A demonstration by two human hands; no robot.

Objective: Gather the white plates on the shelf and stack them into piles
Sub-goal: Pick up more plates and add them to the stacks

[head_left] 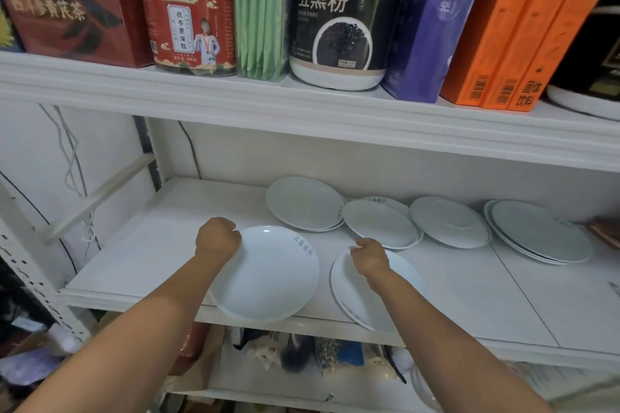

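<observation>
The left hand (218, 238) has its fingers curled tight on the rim of the front plate (268, 278), at about 10 o'clock on that plate. The right hand (369, 256) pinches the far rim of the small pile (349, 292), at about 11 o'clock on it. The pile looks like two plates, one on top of the other.

Both sit at the front of the shelf (151, 245), side by side and very close. The front plate is at 9 o'clock from the small pile. Both poke out a bit over the front edge of the shelf. I cannot tell if the front plate is lifted or lying on the board.

I think the job now is to put the front plate on top of the small pile. To do it well, lift the plate a little so it does not scrape. Hold it flat and carry it toward 3 o'clock. The right hand should hold the pile steady, then slip out of the way before the plate lands. Set it down softly, right in the middle. Then push the pile back from the edge, because plates are smooth and can slide off and break.

More plates wait at the back of the shelf, from 12 to 2 o'clock: a back pile (305, 203), a middle plate (379, 225), a lone plate (449, 221) and a far pile (540, 231).
</observation>
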